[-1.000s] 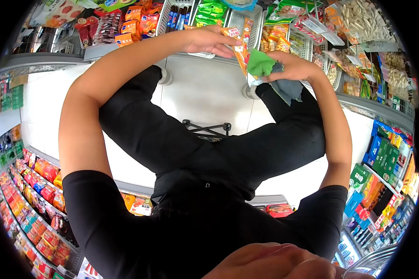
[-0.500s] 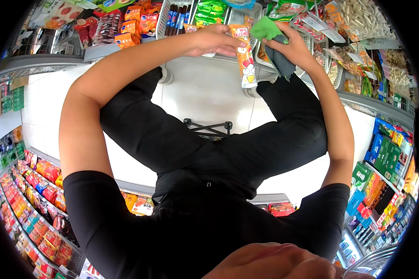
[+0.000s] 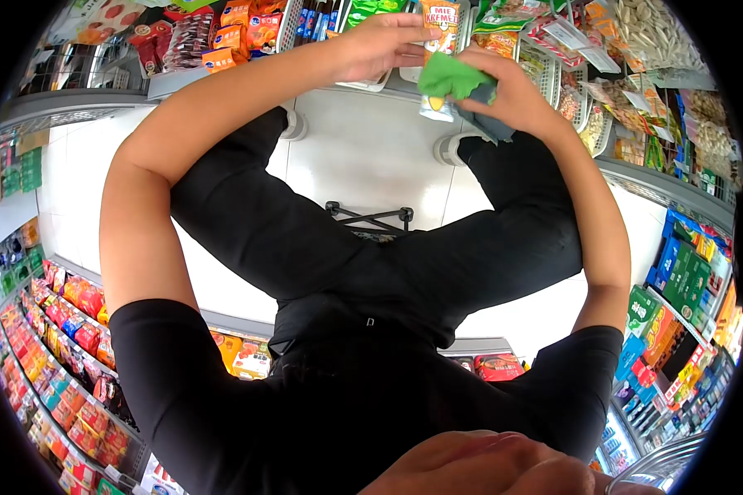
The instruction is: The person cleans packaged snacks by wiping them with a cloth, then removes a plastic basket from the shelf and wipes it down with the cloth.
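- Packet [image 3: 442, 23] just past 12 o'clock, printed face up.
- Left hand [image 3: 378, 49] pinches its edge from 9 o'clock, likely to steady it.
- Right hand [image 3: 510, 89], from 4 o'clock, grips bunched cloth [image 3: 452, 77] across packet's middle, perhaps for pressure; contact underneath hidden.
- Basket [image 3: 288, 31], toward 11:30, holds dark-blue sticks [image 3: 309, 23]; green packs [image 3: 371, 10] nearer 12.

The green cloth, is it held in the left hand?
No, the right hand holds the green cloth, while the left hand holds the snack packet.
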The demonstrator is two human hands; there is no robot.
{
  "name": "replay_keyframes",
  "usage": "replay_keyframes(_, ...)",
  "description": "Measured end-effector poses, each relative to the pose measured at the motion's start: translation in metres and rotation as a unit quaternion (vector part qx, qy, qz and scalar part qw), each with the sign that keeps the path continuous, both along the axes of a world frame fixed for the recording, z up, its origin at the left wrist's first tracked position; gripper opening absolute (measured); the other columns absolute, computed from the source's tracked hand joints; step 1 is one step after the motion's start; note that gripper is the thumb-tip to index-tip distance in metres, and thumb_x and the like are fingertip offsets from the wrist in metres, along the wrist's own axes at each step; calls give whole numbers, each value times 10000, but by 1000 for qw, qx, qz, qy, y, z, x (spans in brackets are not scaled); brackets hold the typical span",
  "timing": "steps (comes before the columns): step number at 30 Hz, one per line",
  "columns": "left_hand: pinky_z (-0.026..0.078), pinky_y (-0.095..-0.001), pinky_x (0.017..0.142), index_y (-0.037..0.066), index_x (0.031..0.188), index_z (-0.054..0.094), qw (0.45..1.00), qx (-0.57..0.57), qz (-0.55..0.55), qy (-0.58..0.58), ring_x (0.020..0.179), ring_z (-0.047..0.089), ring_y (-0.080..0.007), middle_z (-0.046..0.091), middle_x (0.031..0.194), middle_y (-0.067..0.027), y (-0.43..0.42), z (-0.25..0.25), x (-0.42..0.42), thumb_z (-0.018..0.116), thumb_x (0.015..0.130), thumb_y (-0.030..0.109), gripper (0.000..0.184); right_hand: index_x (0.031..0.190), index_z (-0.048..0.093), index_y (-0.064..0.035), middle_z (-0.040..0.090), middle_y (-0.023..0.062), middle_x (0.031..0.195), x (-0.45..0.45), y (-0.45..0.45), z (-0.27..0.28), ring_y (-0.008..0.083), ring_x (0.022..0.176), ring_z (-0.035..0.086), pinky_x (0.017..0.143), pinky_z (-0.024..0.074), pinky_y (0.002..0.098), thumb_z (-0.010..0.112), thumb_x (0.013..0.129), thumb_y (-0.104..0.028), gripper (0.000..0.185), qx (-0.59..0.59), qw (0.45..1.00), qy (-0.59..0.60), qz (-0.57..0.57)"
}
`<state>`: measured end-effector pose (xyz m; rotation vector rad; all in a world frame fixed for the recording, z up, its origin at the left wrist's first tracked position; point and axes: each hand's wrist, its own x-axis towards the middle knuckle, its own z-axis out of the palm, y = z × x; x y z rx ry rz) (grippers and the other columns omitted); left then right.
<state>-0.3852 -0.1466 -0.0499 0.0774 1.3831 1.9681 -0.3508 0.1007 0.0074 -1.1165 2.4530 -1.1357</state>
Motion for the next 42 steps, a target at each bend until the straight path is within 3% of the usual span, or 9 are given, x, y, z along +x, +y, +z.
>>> replay_keyframes(3, 542, -349, 1035, 101, 1322, 631, 1000, 6, -24, -8, 1168, 634, -168, 655, 1275, -21, -2, -5, -10, 738, 983, 284, 400, 1237, 665, -58, 671, 130, 1148, 4, -7, 1, 349, 1024, 644, 931, 531, 386, 839, 757, -84, 511, 27, 999, 31, 22)
replay_keyframes(7, 539, -383, 1042, 100, 1373, 588, 998, 3, -64, -19, 1170, 633, -174, 634, 1314, -32, -8, 8, 0, 719, 995, 315, 453, 1243, 656, -34, 693, 123, 1125, -11, 1, 4, 285, 1040, 683, 937, 524, 362, 835, 811, -97, 472, -10, 982, 162, -91)
replay_keyframes(11, 550, -390, 1018, 110, 1414, 549, 996, -12, -89, 0, 1154, 635, -157, 629, 1322, -40, 1, 17, 12, 694, 1010, 349, 492, 1264, 662, -47, 748, 108, 1130, -29, 22, -9, 215, 1012, 720, 918, 539, 338, 821, 883, -181, 434, -7, 966, 157, -207)
replay_keyframes(14, 547, -383, 1017, 104, 1365, 589, 997, 42, -60, -13, 1148, 639, -164, 647, 1291, -46, 4, -2, 6, 710, 999, 339, 452, 1258, 660, -46, 727, 103, 1167, -14, 12, 0, 220, 1049, 700, 948, 529, 343, 833, 851, -144, 453, 27, 974, 120, -189)
replay_keyframes(17, 544, -404, 1035, 73, 1266, 629, 999, 45, -10, -19, 1161, 634, -192, 653, 1235, -59, 4, -15, -1, 717, 996, 265, 343, 1238, 657, -67, 677, 124, 1168, -6, 2, 2, 357, 1059, 659, 919, 537, 404, 844, 762, -133, 515, -15, 992, 120, -35)
replay_keyframes(24, 547, -383, 1002, 69, 1280, 631, 999, 3, 26, -19, 1132, 654, -199, 661, 1231, -59, 2, -12, 3, 725, 991, 260, 359, 1162, 673, -71, 671, 101, 1113, 10, -19, 4, 353, 1036, 653, 900, 539, 425, 842, 725, -134, 473, 63, 995, 68, 39)
replay_keyframes(27, 585, -368, 815, 68, 1133, 658, 996, 50, 38, -70, 909, 701, -226, 717, 1051, -93, 1, -8, 2, 595, 1041, 212, 182, 1165, 671, -76, 670, 105, 1124, 14, -20, 9, 355, 1037, 654, 900, 539, 425, 842, 717, -132, 482, 92, 993, 52, 59)
replay_keyframes(33, 584, -366, 926, 41, 1250, 580, 995, 60, 6, -86, 1054, 684, -215, 663, 1168, -98, -4, -12, -8, 585, 1064, 167, 225, 1160, 672, -71, 670, 117, 1106, 14, -18, 11, 355, 1020, 649, 889, 537, 422, 841, 706, -93, 485, 81, 993, 35, 77)
replay_keyframes(42, 555, -345, 957, 88, 1300, 640, 996, -43, -83, -10, 1099, 654, -160, 679, 1210, -37, 4, 6, 18, 744, 978, 299, 399, 1212, 655, -23, 696, 142, 1129, -16, 12, -3, 336, 1030, 687, 906, 531, 384, 833, 803, -132, 459, 62, 974, 175, -130)
